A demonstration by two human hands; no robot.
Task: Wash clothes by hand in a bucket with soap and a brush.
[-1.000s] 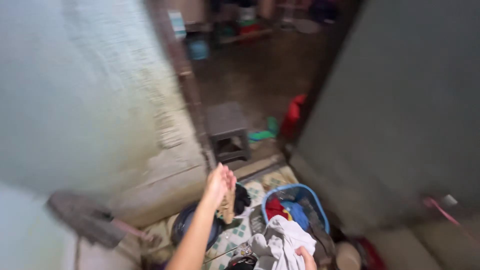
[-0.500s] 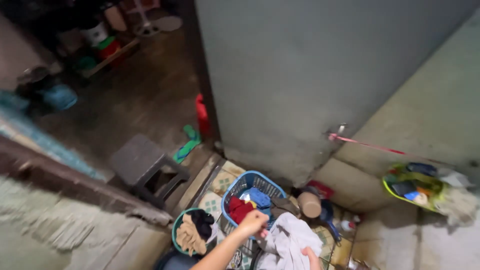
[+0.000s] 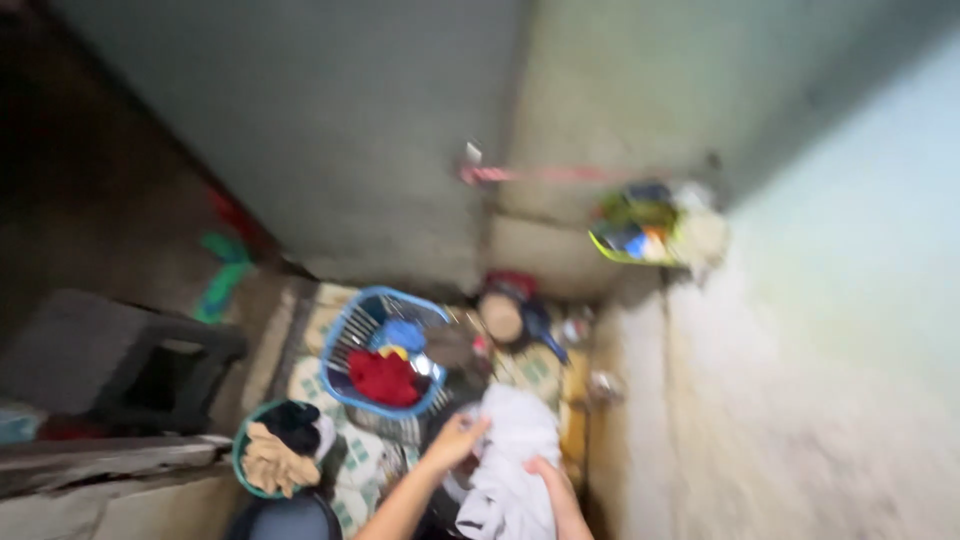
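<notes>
Hands meet on one white cloth (image 3: 510, 460) low in the blurred head view. The left hand (image 3: 455, 440) pinches its upper left edge with curled fingers, and the right hand (image 3: 548, 478) grips the cloth lower on the right side, so the cloth hangs bunched between them instead of falling to the floor. Both hands are closed around the fabric; how tightly they hold, I cannot tell because of the blur.

The cloth is held above a tiled floor (image 3: 350, 470) in a narrow corner, just in front of a blue basket (image 3: 345, 340). That basket stands tilted against the things behind it and holds a red garment (image 3: 385, 378) and a blue one (image 3: 403, 333); its open mouth faces the person, which makes the clothes easy to reach. To the left, near the basket but not clearly touching it, a green basin (image 3: 240, 470) carries a beige cloth (image 3: 268, 462) and a dark cloth (image 3: 293, 425), apparently kept apart from the coloured pieces.

A dark stool (image 3: 110, 360) stands further left on the darker floor. On the wall ledge to the right a yellow-green basket (image 3: 630, 230) with small items sits up high, away from the wet floor. A pink line (image 3: 540, 173) is tied across the corner near it.
</notes>
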